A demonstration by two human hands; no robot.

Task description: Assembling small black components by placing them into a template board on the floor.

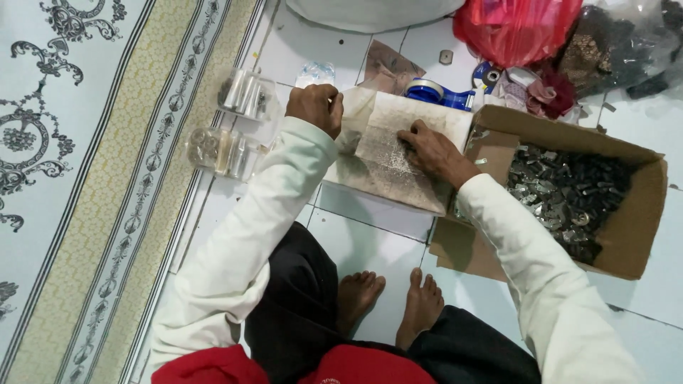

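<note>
Flat beige sheet of worn, speckled paper [388,160] lies on the white tiled floor [370,235], just beside an open brown cardboard box [633,235] of small dark metal parts. Right hand [435,151] rests flat on the sheet, fingers spread. Left hand [316,107] is closed, pinching the sheet's upper-left edge. Two clear plastic packets [231,128] lie near the left hand.

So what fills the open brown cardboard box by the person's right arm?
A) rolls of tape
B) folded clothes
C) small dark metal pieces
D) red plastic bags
C: the open brown cardboard box beside the right hand holds a heap of small dark metal pieces.
</note>
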